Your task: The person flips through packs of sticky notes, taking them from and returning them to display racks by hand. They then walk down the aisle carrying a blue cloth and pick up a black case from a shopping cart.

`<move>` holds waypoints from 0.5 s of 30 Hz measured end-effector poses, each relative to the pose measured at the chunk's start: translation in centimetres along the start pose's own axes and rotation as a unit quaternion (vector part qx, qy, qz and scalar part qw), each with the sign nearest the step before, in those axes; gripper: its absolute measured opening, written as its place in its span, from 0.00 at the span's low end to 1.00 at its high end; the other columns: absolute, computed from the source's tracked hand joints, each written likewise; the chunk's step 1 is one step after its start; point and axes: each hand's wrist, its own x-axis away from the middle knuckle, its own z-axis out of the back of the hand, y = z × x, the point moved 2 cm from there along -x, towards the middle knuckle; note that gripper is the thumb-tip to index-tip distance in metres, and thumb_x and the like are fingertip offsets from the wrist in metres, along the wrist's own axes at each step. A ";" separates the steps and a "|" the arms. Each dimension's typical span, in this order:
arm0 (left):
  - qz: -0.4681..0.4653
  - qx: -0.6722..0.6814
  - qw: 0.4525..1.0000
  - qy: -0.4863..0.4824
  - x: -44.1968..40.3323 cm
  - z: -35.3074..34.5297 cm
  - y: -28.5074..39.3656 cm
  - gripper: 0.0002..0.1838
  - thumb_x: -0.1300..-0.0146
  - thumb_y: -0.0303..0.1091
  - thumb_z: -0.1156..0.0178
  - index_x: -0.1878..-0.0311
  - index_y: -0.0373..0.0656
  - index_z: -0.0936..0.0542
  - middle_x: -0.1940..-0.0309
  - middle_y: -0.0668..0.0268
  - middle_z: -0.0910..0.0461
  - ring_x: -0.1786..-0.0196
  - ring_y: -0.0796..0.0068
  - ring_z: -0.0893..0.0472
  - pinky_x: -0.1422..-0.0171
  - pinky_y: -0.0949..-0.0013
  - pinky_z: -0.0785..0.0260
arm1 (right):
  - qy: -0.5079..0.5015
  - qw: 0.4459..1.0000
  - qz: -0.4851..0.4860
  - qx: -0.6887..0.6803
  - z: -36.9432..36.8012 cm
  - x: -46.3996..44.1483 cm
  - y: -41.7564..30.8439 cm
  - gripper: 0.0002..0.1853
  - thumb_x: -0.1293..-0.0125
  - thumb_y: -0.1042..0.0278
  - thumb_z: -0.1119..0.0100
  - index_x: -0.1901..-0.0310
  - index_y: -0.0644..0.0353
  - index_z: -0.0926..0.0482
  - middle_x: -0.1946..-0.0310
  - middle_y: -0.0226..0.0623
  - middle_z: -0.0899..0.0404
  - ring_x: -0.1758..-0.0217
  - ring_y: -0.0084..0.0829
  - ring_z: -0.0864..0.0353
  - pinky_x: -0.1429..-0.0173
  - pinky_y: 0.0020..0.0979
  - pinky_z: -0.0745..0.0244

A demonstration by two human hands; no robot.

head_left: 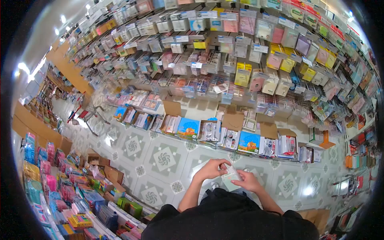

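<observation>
In front of my body, above the tiled floor, I hold a small flat packet [230, 176] with a pale greenish-white face and a whitish edge. My left hand [213, 169] is closed at its upper left, thumb and fingers bent together at the packet's top. At the right side, my right hand [249, 182] pinches its edge between thumb and fingers. The print on the packet is too small to read, and its kind does not show.
A tall rack of hanging packets [243, 74] fills the wall ahead. Along its base stand open boxes of goods [209, 131], some with blue fronts. A stocked shelf [86, 196] is at lower left. A red-and-grey metal frame [85, 115] stands on the patterned floor [164, 158].
</observation>
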 end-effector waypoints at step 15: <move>0.007 0.067 0.989 0.131 5.9 2.1 -0.5 0.22 0.45 0.34 0.31 0.45 0.46 0.21 0.62 0.63 0.17 0.59 0.71 0.20 0.51 0.67 0.28 | -0.007 0.996 0.029 0.089 -3.9 -1.2 -2.4 0.31 0.42 0.54 0.30 0.41 0.64 0.25 0.55 0.44 0.16 0.52 0.31 0.16 0.47 0.32 0.23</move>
